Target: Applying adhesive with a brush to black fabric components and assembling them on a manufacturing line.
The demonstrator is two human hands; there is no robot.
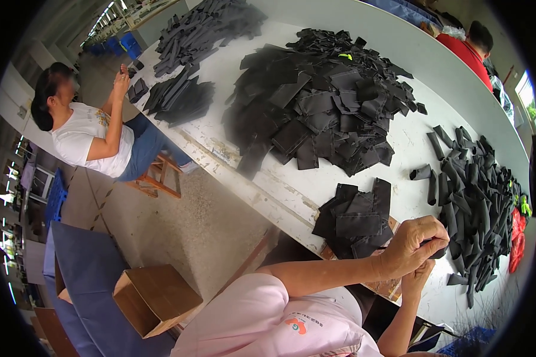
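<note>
Above the table's near edge, my left hand point(412, 245) is closed, its fingers pinching a small piece of black fabric point(439, 252). Just below it my right hand point(417, 278) is curled up against the same piece, and its fingers are partly hidden behind the left hand. A short stack of flat black fabric pieces point(358, 216) lies beside my left wrist. To the right of my hands spreads a heap of rolled black fabric tubes point(473, 202).
A large pile of flat black pieces point(339, 101) covers the middle of the white table point(408, 143). Further strips point(199, 35) lie at its far end. A red bag point(517, 241) sits at right. A co-worker point(95, 128) sits across; a cardboard box point(155, 300) stands at left.
</note>
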